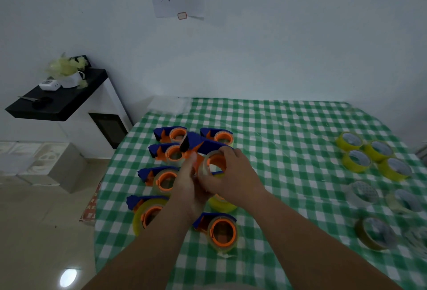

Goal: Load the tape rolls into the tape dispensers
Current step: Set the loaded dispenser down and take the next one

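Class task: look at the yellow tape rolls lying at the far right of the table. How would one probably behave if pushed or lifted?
The yellow tape rolls lie flat on the checked tablecloth, so a push would probably slide one, not roll it. The open middle likely gives fingers an easy hold. They look stiff.

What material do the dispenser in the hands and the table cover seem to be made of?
Dispenser: probably moulded plastic, judging by its solid blue and orange colours and matte look. Table cover: green-and-white check, likely plastic-coated or vinyl, as it shows a slight sheen; plain cloth is possible.
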